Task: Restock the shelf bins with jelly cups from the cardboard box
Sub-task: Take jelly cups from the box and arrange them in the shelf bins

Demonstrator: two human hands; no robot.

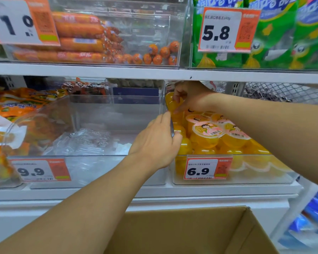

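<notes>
**Both hands at the jelly-cup bin**

The jelly cups (206, 133), yellow with pink printed lids, lie heaped in a clear shelf bin (264, 177) that carries a 6.9 price tag (207, 168) on its front. All places below are given from this bin.

At its far left corner, the right hand (189, 97) reaches in under the upper shelf (117, 72), fingers curled round one yellow cup. At its left wall, the left hand (158, 142) curls its fingers over the wall's top edge, gripping it, thumb side toward the cups.

Just left of it stands an empty clear bin (92, 169) with a 9.9 price tag (40, 170); crumpled clear film lies on its floor. Below and in front sits the cardboard box (191, 231), open, its contents out of view. Above, on the upper shelf, are a bin of orange sausages (77, 41) and green snack bags (275, 33) behind a 5.8 tag.
</notes>
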